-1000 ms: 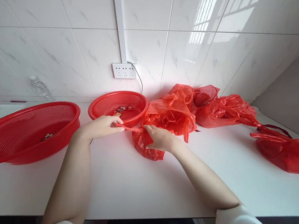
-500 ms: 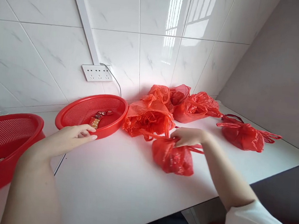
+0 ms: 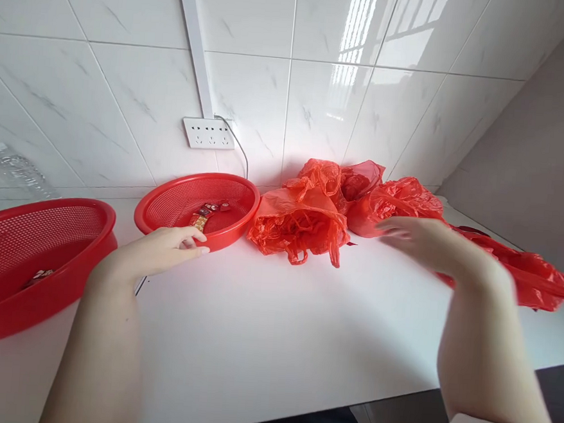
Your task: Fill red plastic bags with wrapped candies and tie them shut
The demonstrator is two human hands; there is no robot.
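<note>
The left hand (image 3: 166, 250), empty and loosely curled, is just before a round red perforated plastic basket (image 3: 229, 235). The blurred right hand (image 3: 417, 241) looks released: the shiny red plastic bag (image 3: 536, 275) it gripped apparently now lies set down towards the white worktop (image 3: 274, 327)'s right edge. Beyond, crumpled red carrier bags (image 3: 298, 216) sit near the back edge.

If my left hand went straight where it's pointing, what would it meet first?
Your left hand would likely meet the right-hand red basket; depth is unclear, so it might instead reach the open red bag beside it.

No text, label, number or sign is legible.
</note>
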